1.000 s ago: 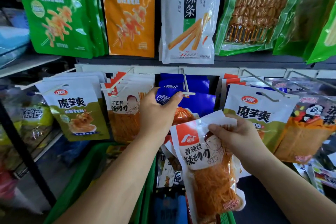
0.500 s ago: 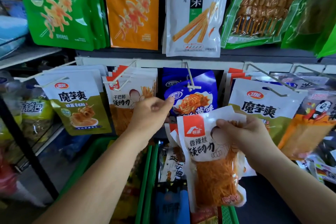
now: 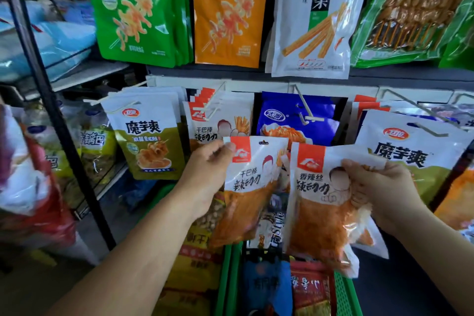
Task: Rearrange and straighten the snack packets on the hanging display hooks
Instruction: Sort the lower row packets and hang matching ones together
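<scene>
Here, the left hand point(image 3: 207, 174) has its grip pinched on the top corner of the left orange packet point(image 3: 246, 195), held below the hooked blue packets point(image 3: 295, 120); just beside it, the right hand point(image 3: 382, 192) keeps its grip clamped on the right orange packet point(image 3: 318, 218).

Left side: black rack post point(image 3: 48, 100), leaning across the view. Behind it, blue plastic-wrapped packs point(image 3: 51, 41) lie above a pale shelf point(image 3: 84, 77). Lower left: red-and-white bag point(image 3: 28, 187), blurred. Bottom centre: green crates point(image 3: 223, 277) side by side, holding assorted goods.
</scene>
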### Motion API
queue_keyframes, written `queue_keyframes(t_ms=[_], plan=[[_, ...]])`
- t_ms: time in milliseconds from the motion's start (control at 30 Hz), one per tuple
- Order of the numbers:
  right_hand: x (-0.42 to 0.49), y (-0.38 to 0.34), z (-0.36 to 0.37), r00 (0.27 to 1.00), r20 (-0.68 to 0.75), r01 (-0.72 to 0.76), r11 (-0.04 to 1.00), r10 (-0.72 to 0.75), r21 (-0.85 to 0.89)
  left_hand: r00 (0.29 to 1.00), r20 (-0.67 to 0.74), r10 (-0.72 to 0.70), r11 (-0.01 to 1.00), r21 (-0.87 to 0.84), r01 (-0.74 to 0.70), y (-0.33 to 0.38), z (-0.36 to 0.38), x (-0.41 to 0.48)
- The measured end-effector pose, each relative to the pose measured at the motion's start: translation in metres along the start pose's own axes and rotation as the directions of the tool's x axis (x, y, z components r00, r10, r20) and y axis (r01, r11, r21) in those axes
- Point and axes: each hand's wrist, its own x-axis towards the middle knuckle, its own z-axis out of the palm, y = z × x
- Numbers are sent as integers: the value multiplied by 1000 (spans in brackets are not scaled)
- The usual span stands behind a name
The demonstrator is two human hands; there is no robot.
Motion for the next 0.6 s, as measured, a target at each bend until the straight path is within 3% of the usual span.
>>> queue_keyframes(t_ms=[233,433,600], plan=[[-6,2,17,998,59,32,999,-30,-41,997,-73,2,998,60,2,-3,-22,2],[-24,9,50,976,219,16,999,-5,-48,997,-43,72,938,343,-53,-11,-32,-12],[-38,19,93,953,302,55,997,-36,-57,976,-180,126,968,238,-81,-5,-44,-15]])
